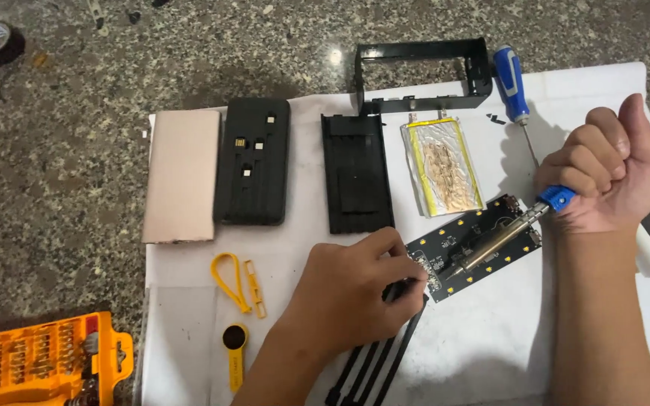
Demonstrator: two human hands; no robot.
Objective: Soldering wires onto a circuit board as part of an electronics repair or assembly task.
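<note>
Nearest the lens, left hand (pixel 355 289), knuckles up, fingers curled, pinching the circuit board's (pixel 475 244) near-left corner. Black cable ties (pixel 374 361) just below those fingers. Further right, right hand (pixel 603 165), fisted around the soldering iron (pixel 502 237), tip resting on the board. Beyond the fingertips, foil battery pouch (pixel 441 165); bare white paper (pixel 483 338) below the board.

Two bare forearms come up from the bottom edge, no sleeves on either one. The left hand (pixel 355 282) shows no ring, watch or glove, just short nails at the fingertips. The right hand (pixel 611 169) is bare too, its wrist plain, with no band or strap in sight.
</note>
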